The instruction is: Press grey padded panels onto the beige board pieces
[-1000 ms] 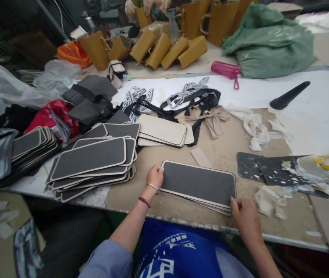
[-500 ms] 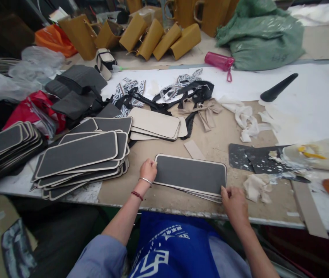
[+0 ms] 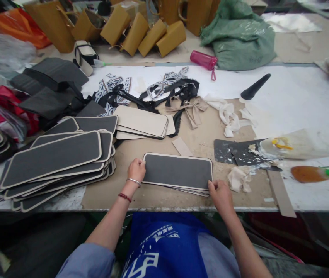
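A small stack of dark grey rounded panels with cream edging lies flat on the brown table top in front of me. My left hand pinches the stack's left end, fingers curled on its edge. At the stack's near right corner my right hand grips the edge with thumb and fingers. A larger fanned pile of the same panels lies to the left, apart from my hands.
Cream panels lie behind the stack, with ribbons and straps beyond. A glue-smeared sheet, a brush with green handle and rags sit right. Tan bags, a pink bottle and a green sack line the far side.
Both hands stay on the ends of the small stack. The camera has tilted and shifted, so the table slides left and up, bringing the brush into view.
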A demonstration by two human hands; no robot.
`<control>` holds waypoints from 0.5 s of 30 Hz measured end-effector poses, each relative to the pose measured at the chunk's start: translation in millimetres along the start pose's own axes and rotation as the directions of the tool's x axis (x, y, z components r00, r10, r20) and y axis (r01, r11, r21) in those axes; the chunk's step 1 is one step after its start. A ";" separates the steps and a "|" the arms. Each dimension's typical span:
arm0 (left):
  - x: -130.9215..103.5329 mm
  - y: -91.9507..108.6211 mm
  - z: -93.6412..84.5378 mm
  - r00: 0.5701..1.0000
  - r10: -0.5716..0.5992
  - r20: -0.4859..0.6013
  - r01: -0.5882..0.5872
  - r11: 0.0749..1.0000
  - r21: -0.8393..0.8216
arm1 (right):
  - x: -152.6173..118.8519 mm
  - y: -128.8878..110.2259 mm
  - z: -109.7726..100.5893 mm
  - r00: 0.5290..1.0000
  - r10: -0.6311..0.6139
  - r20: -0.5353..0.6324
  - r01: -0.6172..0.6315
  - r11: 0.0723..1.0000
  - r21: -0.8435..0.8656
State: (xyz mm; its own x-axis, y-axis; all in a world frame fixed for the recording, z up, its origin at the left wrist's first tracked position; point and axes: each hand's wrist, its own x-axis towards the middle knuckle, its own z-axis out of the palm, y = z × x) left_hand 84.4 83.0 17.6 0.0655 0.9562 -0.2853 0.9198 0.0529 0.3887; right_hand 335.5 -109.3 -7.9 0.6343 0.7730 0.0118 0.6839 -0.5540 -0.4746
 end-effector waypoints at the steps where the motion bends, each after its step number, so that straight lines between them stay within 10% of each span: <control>1: -0.1 0.1 -0.2 1.000 0.001 0.000 -0.001 1.000 0.001 | -0.1 -0.4 0.4 1.000 0.001 -0.004 -0.001 1.000 -0.004; 15: -1.0 -3.9 9.7 0.998 0.007 -0.060 -0.009 0.999 -0.037 | -3.2 -0.5 2.0 1.000 -0.029 -0.013 0.028 0.998 -0.056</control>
State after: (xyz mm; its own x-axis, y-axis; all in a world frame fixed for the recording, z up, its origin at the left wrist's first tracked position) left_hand 84.5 79.0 7.9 0.0485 0.9720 -0.2298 0.9043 0.0550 0.4232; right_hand 332.5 -110.9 -9.5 0.6189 0.7846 0.0366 0.7204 -0.5485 -0.4244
